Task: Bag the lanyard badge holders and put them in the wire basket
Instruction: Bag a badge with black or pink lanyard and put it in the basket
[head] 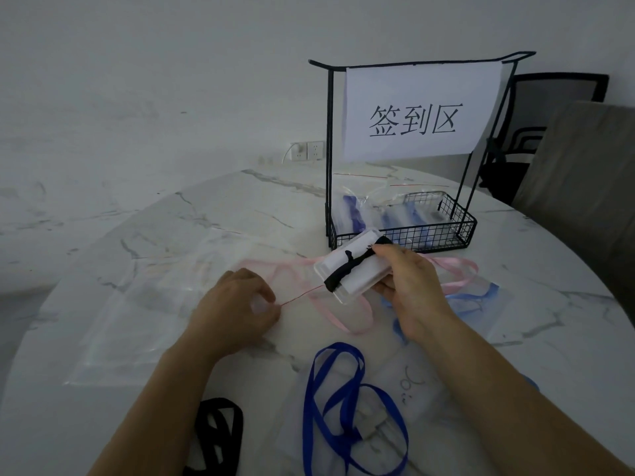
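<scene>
Right hand (412,286) grips a badge holder (366,273) wound with its black lanyard (343,271), fingers curled under it and thumb on top, held above the table (206,207) just in front of the basket (405,235). Left hand (237,307), nearer than the basket and to its left, pinches the red-lined edge of a clear bag (147,304) lying flat on the table. Farthest from the basket, at the near table edge: a loose black strap (216,434) and, right of it, a blue lanyard (330,407) coiled over a clear holder. A pink lanyard (357,321) lies under both hands, between the blue one and the basket. A bagged blue lanyard (481,297) lies in front of the basket's right end. Inside the basket: clear bags holding blue lanyards. A paper sign (419,111) hangs from the frame above the basket.
</scene>
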### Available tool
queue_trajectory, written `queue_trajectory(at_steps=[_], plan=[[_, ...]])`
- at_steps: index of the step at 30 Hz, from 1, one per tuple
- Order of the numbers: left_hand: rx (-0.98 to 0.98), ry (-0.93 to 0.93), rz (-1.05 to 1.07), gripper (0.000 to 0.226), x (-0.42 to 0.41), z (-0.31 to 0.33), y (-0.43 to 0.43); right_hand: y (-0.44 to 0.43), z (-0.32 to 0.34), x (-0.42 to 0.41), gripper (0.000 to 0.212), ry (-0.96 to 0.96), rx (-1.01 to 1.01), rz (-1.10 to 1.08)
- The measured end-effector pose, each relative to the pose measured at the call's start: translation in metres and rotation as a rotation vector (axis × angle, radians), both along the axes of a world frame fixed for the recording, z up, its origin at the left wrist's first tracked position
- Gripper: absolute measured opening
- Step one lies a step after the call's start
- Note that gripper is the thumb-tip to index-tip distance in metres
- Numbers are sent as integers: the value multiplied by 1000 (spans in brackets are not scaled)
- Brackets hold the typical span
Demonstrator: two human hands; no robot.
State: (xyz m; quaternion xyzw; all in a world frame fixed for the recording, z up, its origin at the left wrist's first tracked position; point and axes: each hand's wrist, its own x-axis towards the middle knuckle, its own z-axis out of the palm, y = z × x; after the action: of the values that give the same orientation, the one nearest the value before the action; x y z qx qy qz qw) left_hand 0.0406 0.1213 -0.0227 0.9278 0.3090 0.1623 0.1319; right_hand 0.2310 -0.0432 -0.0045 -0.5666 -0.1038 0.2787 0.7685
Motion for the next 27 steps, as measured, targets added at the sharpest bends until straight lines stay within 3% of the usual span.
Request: queue_trajectory(at_steps=[9, 13, 18, 27], plan=[[-77, -427, 155, 5, 7, 9, -11, 0, 3, -4, 7, -46, 41, 26], [-127, -460, 153, 6, 11, 10, -19, -1, 5, -7, 4, -100, -5, 95], [-172, -535, 111, 12, 11, 12, -24, 0, 5, -13, 15, -183, -92, 63], [-173, -685, 43, 16, 16, 13, -33, 3, 1, -12, 12, -171, -59, 4]])
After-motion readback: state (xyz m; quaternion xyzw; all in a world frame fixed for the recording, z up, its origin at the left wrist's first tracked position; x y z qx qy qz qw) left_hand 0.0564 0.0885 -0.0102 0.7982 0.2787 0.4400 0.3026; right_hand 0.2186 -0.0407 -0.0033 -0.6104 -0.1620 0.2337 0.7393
